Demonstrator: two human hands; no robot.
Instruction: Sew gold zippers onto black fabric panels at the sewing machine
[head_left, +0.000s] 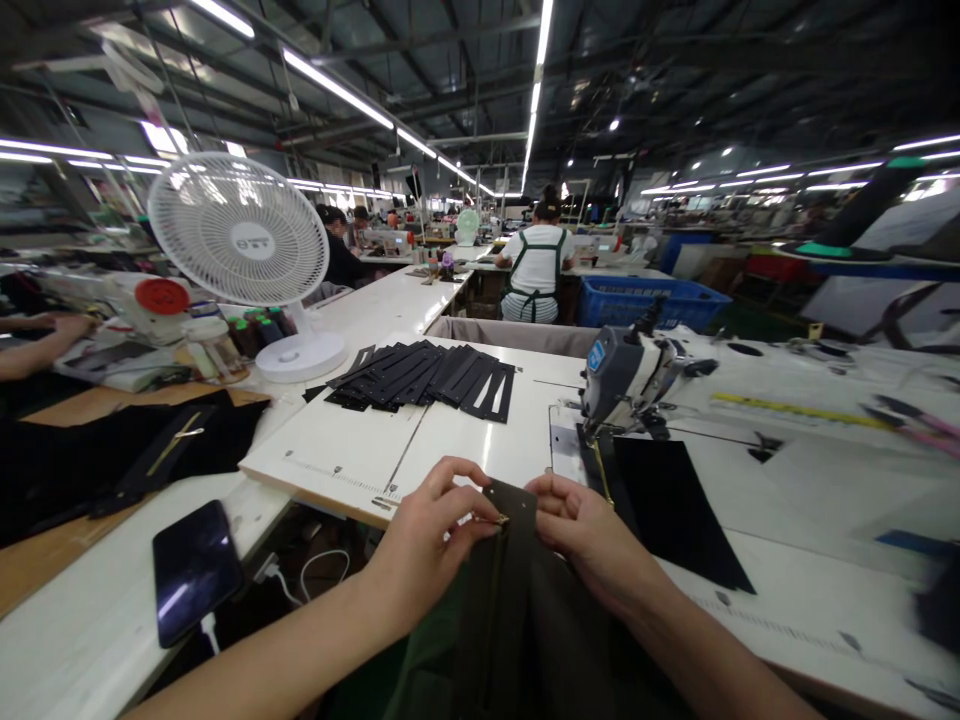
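Observation:
In front of my body hangs a dark panel (pixel 517 500) with small holes near its top corners. A zipper (pixel 496 575) with brass-coloured teeth runs down it. My left hand (pixel 431 530) is closed in a pinch on the zipper's top end, over the panel's left side. My right hand (pixel 585 525) grips the panel's right edge, thumb and fingers together. Right of my hands stands a sewing machine (pixel 619 375). A black piece (pixel 679 500) with a zipper along its left side lies under the needle area. Beyond my hands, black slotted strips (pixel 427 375) lie fanned out on the table.
A white fan (pixel 300 350) stands at the back left. A phone (pixel 196 570) with a white cable lies at the left table's edge, beside a gap. A co-worker's hand (pixel 71 328) shows at far left. A blue crate (pixel 645 300) stands behind the machine.

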